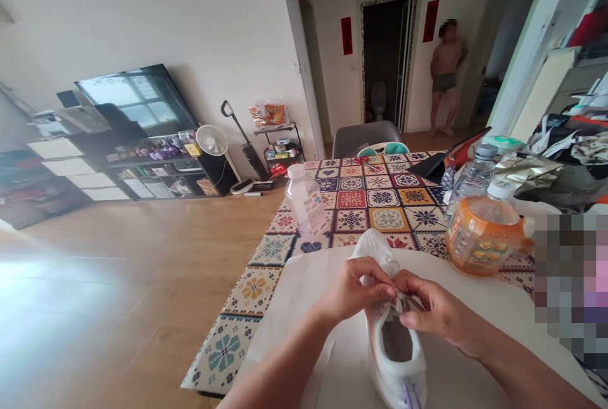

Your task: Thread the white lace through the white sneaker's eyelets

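A white shoe [375, 349] lies sole down on a white sheet [313, 320], its toe pointing away from me and its heel towards me. Both of my hands are at its laces [399, 302], over the tongue just in front of the opening. My left hand [358, 285] comes from the left, thumb and forefinger pinched on the shoelace. From the right, my right hand [430, 308] pinches the shoelace too, its fingers close to the left fingertips. Parts of the laces are hidden behind the fingers.
A clear bottle [304, 203] stands beyond the sheet at left. On the right are an orange-wrapped jug [482, 235], a clear plastic bottle [475, 171] and piled items. Scissors [368, 162] lie at the patterned table's [351, 200] far end. A person [446, 70] stands by the far wall.
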The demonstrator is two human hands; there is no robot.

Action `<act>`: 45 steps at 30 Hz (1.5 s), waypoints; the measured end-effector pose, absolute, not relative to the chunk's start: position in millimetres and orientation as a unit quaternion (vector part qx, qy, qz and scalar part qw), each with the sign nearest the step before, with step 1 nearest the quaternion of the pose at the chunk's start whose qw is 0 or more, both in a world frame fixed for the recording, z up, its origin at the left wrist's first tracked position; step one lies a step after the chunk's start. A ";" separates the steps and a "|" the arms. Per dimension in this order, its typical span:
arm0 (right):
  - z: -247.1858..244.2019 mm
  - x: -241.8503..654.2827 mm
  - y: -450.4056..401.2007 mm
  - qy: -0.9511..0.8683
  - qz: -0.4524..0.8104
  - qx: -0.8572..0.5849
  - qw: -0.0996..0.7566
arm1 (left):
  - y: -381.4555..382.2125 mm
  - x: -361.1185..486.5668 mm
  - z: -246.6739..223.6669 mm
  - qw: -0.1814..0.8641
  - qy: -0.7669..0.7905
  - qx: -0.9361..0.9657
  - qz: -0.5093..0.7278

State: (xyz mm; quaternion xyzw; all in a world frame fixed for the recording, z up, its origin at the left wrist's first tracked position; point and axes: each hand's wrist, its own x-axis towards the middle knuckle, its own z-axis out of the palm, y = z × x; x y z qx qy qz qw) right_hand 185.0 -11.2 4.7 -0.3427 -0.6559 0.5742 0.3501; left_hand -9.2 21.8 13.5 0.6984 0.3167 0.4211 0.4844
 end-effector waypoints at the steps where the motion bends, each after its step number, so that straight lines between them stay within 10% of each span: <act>1: 1.8 183.7 -11.5 -0.682 0.521 -0.356 0.370 | 21.6 -9.0 14.3 0.487 0.324 0.696 0.417; 12: -6.1 181.3 -14.2 -0.815 -0.015 -0.286 0.504 | 23.5 -10.4 20.2 0.501 0.369 0.692 0.365; 45: 3.0 187.4 -4.1 -0.769 0.324 -0.379 0.400 | 24.5 -29.3 46.5 0.377 0.286 0.842 0.259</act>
